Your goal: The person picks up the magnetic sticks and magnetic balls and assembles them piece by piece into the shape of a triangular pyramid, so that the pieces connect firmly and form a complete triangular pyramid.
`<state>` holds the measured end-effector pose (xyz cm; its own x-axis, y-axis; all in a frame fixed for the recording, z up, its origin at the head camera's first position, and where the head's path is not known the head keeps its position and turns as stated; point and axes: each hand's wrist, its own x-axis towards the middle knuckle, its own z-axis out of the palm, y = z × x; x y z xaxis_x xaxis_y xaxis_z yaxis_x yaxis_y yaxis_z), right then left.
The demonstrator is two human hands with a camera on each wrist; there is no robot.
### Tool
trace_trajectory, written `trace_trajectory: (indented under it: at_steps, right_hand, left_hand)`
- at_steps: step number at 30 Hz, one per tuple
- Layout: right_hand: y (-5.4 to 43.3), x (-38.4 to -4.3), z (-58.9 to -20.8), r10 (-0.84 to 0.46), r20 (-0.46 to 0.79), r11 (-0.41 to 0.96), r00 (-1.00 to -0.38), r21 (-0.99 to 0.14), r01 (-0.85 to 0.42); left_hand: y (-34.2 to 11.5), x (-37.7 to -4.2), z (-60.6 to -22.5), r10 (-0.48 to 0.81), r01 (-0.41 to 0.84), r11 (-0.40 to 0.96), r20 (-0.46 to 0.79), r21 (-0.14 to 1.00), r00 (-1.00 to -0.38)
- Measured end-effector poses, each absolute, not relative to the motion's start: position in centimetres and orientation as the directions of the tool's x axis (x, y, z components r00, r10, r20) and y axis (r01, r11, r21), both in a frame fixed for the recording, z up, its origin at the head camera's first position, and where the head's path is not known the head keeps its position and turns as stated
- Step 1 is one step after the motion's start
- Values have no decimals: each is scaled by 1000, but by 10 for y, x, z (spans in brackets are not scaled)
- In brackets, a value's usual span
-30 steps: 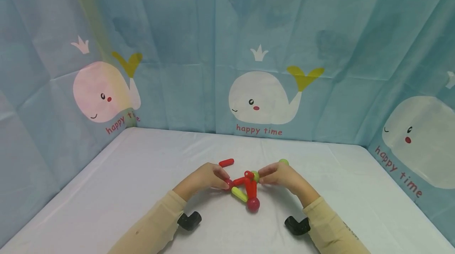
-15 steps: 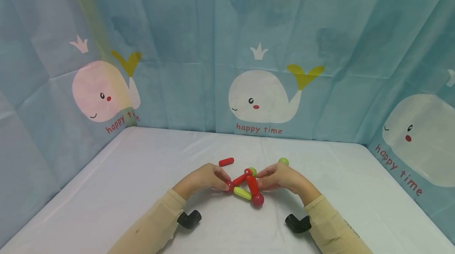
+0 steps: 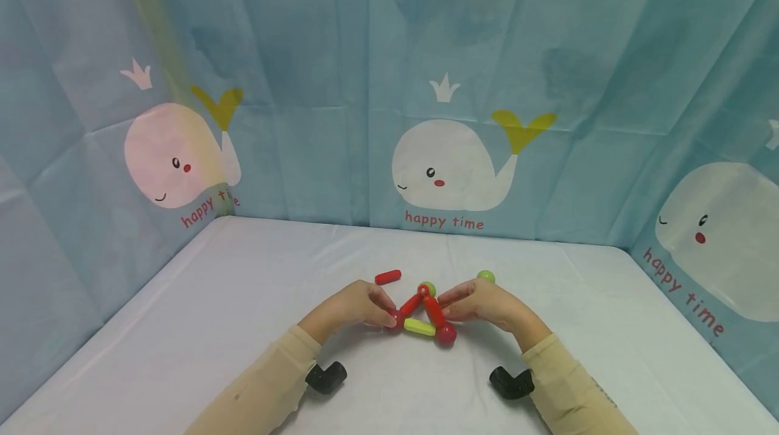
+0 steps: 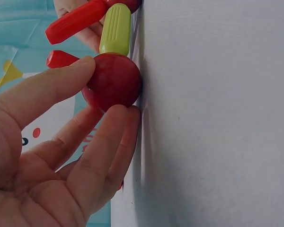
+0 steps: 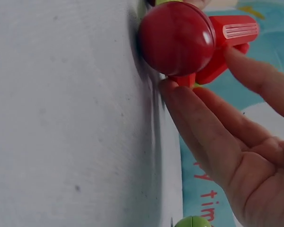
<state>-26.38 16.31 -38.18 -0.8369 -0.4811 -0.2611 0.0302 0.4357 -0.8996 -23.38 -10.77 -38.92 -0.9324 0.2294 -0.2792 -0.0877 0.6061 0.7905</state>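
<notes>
In the head view my left hand [image 3: 365, 304] pinches a dark red ball [image 4: 112, 81] between thumb and fingertips. A yellow-green rod [image 3: 420, 327] runs along the table from that ball to a second dark red ball [image 3: 447, 334]. Red rods [image 3: 434, 312] slope from the two balls towards a point near a green ball [image 3: 429, 289], partly hidden behind them. In the right wrist view my right hand [image 5: 255, 146] has its fingers nearly straight beside the red pieces under the second ball. Its thumb lies against a red rod [image 5: 234, 29].
A loose red rod [image 3: 387, 277] lies on the white table [image 3: 292, 266] beyond my left hand. Another green ball [image 3: 485, 276] sits behind my right hand. Black curved pieces [image 3: 326, 377] show by both wrists. A printed blue curtain [image 3: 304, 151] surrounds the table.
The joined rods and balls have turned: the second red ball has moved right and away from me, while the green ball at the back has shifted left. Both hands have hardly moved.
</notes>
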Motion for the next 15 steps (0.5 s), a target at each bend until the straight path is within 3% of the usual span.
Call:
trace_trajectory:
  at_steps: [5,15]
  right_hand:
    - [167,-266,-381,-505,-297,467,-810,-884,33]
    - [167,-264,-381,-529,-323,491,-784,-871,27]
  left_hand:
    - [-109,-239,-387,203,-72,612,-244,788,-948]
    - [-121,-265,-386,-20,-132,568,-147,812,-989]
